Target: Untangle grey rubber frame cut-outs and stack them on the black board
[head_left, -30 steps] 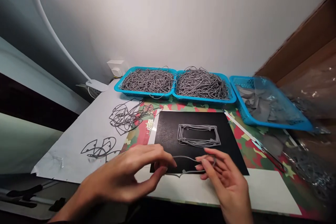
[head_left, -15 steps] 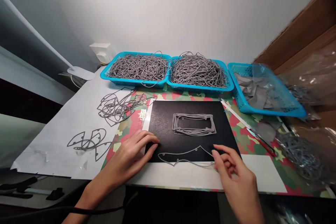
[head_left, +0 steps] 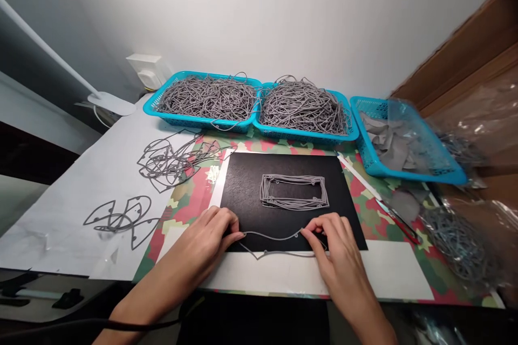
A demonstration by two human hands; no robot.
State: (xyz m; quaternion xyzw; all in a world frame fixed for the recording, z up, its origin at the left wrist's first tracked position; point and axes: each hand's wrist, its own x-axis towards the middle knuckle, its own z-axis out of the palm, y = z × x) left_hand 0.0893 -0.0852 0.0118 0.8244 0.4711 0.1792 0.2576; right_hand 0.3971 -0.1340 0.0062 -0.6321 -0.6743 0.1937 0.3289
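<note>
A thin grey rubber gasket (head_left: 279,253), a loop with small round tabs, is stretched between both hands at the near edge of a black mat (head_left: 243,183). My left hand (head_left: 216,232) pinches its left end between thumb and fingers. On the upper right of the loop, my right hand (head_left: 334,240) is closed in a pinch, with part of the gasket hidden behind the fingers. Just beyond the hands, a stack of similar gaskets (head_left: 293,205) lies on the mat, arranged as a rough rectangle.
Two blue baskets (head_left: 218,121) (head_left: 307,135) heaped with grey gaskets stand along the wall. A third blue basket (head_left: 416,175) holds flat grey scraps. Loose gaskets (head_left: 170,161) lie on the left. Red-handled scissors (head_left: 399,221) and a plastic bag of gaskets (head_left: 461,237) are on the right.
My left hand has closed on the gasket's left end. My right hand has moved left along the loop and grips it nearer the middle. The view has shifted slightly.
</note>
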